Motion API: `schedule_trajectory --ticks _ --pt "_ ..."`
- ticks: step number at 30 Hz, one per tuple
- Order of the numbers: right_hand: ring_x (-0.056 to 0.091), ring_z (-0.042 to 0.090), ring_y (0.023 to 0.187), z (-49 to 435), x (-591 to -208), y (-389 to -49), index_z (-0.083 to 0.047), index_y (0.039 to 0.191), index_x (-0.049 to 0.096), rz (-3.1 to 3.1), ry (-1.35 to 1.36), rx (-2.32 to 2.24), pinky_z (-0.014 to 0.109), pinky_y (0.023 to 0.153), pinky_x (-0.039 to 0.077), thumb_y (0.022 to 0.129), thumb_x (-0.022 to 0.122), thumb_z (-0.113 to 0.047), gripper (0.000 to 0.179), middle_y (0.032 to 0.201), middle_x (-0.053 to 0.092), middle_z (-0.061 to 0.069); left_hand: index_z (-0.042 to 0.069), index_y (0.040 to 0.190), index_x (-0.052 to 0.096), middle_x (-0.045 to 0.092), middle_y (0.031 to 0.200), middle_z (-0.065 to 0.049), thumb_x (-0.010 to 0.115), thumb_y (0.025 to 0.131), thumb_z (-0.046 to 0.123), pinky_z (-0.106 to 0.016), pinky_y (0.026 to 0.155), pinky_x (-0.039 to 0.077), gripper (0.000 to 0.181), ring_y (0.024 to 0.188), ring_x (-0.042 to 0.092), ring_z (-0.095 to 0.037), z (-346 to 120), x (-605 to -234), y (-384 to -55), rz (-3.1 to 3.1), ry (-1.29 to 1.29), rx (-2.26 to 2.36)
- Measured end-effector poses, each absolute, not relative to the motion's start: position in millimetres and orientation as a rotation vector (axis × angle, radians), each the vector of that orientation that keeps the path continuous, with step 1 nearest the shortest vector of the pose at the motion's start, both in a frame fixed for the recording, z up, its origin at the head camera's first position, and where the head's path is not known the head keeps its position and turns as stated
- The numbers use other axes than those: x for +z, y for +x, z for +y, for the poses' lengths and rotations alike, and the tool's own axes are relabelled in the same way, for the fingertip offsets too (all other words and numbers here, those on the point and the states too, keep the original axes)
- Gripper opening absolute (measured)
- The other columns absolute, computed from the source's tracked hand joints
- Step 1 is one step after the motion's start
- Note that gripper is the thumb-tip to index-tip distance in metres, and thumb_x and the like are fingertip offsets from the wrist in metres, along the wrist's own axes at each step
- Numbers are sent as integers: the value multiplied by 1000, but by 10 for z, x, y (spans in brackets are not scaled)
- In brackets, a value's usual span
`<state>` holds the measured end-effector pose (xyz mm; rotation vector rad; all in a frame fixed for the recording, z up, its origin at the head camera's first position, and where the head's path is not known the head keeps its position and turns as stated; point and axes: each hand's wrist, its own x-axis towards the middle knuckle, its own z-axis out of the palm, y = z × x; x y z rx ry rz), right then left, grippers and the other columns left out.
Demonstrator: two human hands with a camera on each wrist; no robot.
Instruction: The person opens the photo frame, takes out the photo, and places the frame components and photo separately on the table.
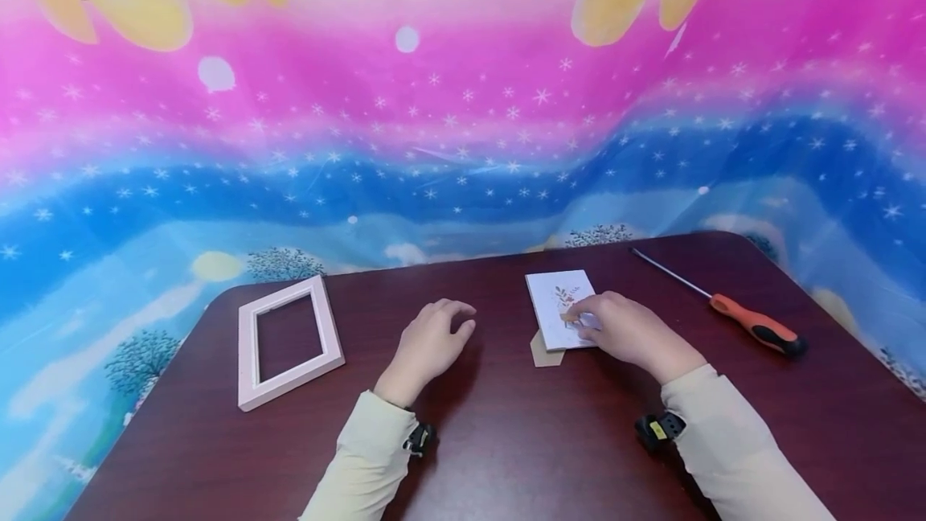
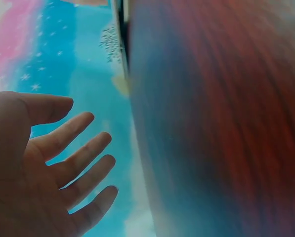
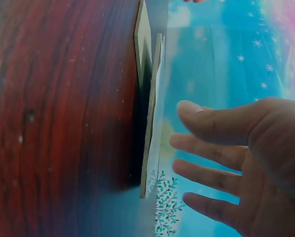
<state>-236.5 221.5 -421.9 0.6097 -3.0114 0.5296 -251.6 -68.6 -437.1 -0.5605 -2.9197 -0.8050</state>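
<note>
A white card with a floral print (image 1: 544, 300) lies over a thin backing board (image 3: 151, 118) on the table's right half. From beneath its near edge pokes a tan stand leg (image 1: 547, 356). My right hand (image 1: 624, 332) hovers over the card's right side, and the right wrist view shows a gap between fingers and card. Over mid-table, my left hand (image 1: 430, 344) holds nothing; its fingers are spread and slightly bent in the left wrist view. Left of that hand, a pale pink picture frame (image 1: 247, 352) lies with bare table visible through its opening.
An orange and black screwdriver (image 1: 752, 324) lies on the right, its shaft pointing to the far edge. The dark reddish wooden table (image 1: 506, 441) ends at a patterned pink and blue cloth (image 1: 463, 143) hanging behind it.
</note>
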Motion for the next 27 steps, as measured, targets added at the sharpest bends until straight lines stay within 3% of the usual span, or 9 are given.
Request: schedule_trajectory --ticks 9,13,27 --pt "50 43 126 2139 -4303 -2343 0 124 66 -3017 653 427 56 100 43 80 81 -5 46 132 58 24 14 121 69 60 130 -8 62 99 25 -48 94 47 27 121 54 -29 -724 -4269 -2479 -2868 -528 -701" --pt "54 42 122 2099 -4325 -2326 1 128 62 -3060 627 459 54 98 45 80 81 -6 53 128 60 24 14 121 69 60 130 -7 63 98 25 -48 95 46 27 122 54 -29 -746 -4245 -2483 -2858 -524 -694" --pt "62 34 110 2114 -4262 -2344 -4 129 64 -3150 591 463 49 91 50 86 77 -9 46 121 66 17 15 121 70 62 127 -6 62 98 25 -49 96 46 26 121 54 -28 -775 -4347 -2492 -2869 -546 -644"
